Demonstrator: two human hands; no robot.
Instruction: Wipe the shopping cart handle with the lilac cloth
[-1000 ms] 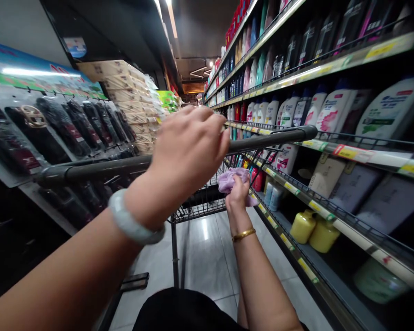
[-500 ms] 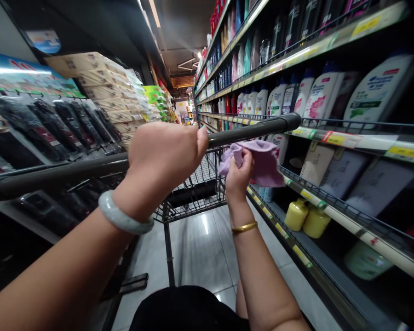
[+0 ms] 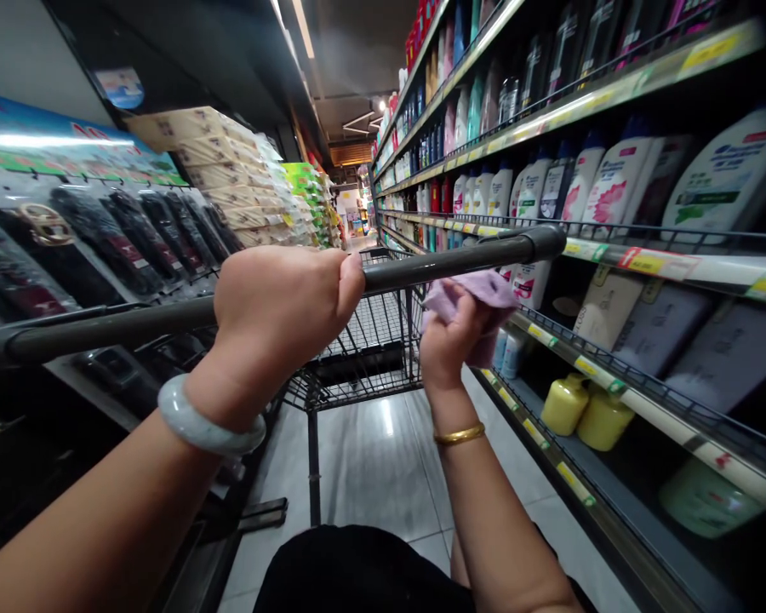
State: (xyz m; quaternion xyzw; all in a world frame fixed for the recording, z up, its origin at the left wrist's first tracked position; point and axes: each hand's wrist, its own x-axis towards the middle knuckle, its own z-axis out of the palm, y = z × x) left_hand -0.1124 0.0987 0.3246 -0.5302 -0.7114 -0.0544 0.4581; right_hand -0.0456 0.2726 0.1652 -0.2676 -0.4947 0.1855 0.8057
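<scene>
My left hand [image 3: 281,311], with a pale bangle at its wrist, is closed around the dark handle bar [image 3: 447,262] of a shopping cart. Its fingertips are hidden on the far side of the bar. To the right and just below the bar, my right hand [image 3: 450,345] is closed on a crumpled lilac cloth [image 3: 485,294]; a gold bangle circles that wrist. Part of the cloth hangs behind the fingers. Beyond both hands stretches the wire basket [image 3: 357,387] of the cart, over the tiled floor.
Shelves along the right hold shampoo bottles [image 3: 619,183], grey boxes [image 3: 660,328] and yellow pump bottles [image 3: 565,404], close to the bar's end. Packaged belts [image 3: 140,238] hang on the left beside stacked cartons [image 3: 197,162]. The tiled aisle floor [image 3: 376,477] runs ahead between them.
The whole view has shifted a little. My left hand sits slightly further left and lower in view, still on the bar. The lilac cloth is bunched smaller in my right hand.
</scene>
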